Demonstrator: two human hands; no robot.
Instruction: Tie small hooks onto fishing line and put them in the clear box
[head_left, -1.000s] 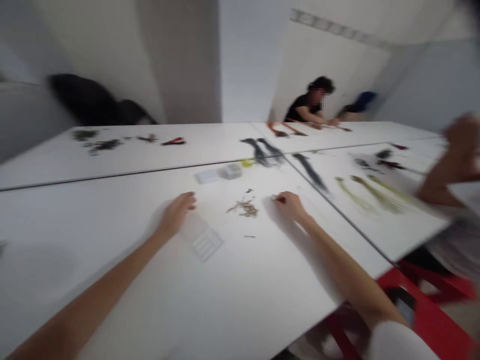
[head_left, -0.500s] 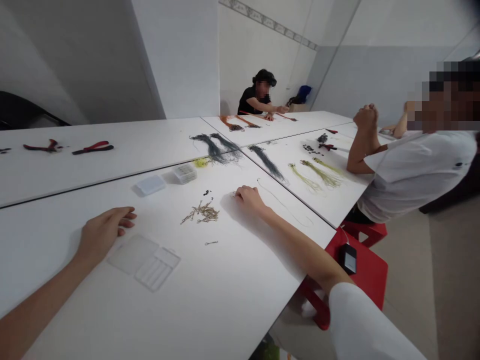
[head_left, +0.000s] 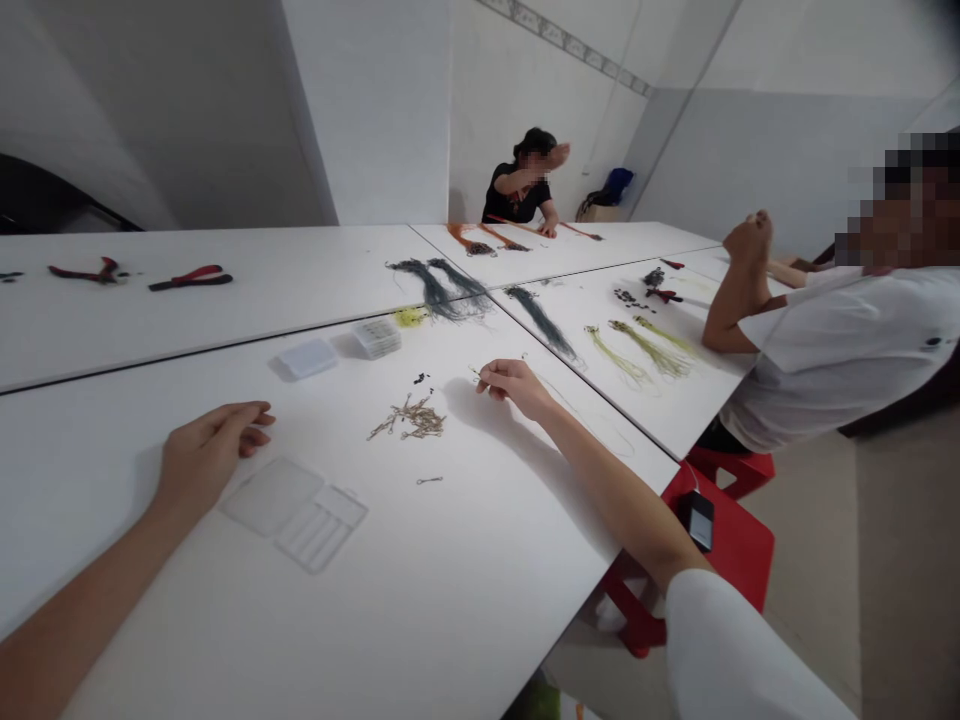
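Observation:
My right hand (head_left: 514,388) is raised a little over the table, thumb and fingers pinched on a small thin yellowish piece (head_left: 474,373), too small to make out fully. In front of it lies a pile of brass-coloured swivel clips (head_left: 412,418), with a few black bits (head_left: 421,379) behind. One single clip (head_left: 430,480) lies apart, nearer me. My left hand (head_left: 214,450) rests on the table at the left, fingers loosely stretched and holding nothing. Beside it is an opened clear plastic box (head_left: 319,528) with narrow compartments. A thin line (head_left: 592,415) lies beyond my right forearm.
Two closed plastic boxes (head_left: 307,358) stand farther back. Bundles of dark line (head_left: 540,325) and yellow-green line (head_left: 649,348) lie across the table seams. Pliers (head_left: 191,278) lie at the far left. Co-workers sit opposite and at the right. A phone (head_left: 701,520) rests on a red stool (head_left: 750,560).
My right hand has lifted slightly off the table with a small piece now showing at its fingertips. The left hand has hardly moved. The person opposite has raised an arm. The view shifted slightly.

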